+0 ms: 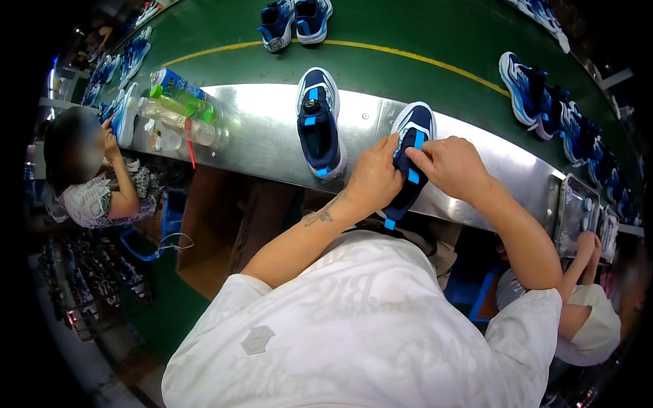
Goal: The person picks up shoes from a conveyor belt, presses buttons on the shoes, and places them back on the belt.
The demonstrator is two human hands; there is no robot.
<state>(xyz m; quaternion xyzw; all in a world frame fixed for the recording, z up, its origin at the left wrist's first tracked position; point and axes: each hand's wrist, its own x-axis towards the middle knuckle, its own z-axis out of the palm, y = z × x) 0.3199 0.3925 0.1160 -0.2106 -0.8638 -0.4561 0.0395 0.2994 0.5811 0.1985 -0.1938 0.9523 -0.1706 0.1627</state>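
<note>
A dark navy sneaker [416, 121] with a white sole and bright blue tabs lies on the steel ledge in front of me, toe pointing away. My left hand [375, 171] grips its left side, fingers pressed at the upper near the tongue. From the right, my right hand [454, 166] is curled, with its thumb pressed on the tongue and blue tab; its fingertips are partly hidden. To the left stands a matching sneaker [318, 126] with a round black dial on its tongue, touched by neither hand.
Beyond the steel ledge [258, 115] runs a green conveyor belt [408, 34] carrying a pair of sneakers [296, 20] and several more at right. Bottles [180, 102] stand at left. Co-workers sit on both sides. A metal tray [575, 211] is at right, a cardboard box [211, 224] below.
</note>
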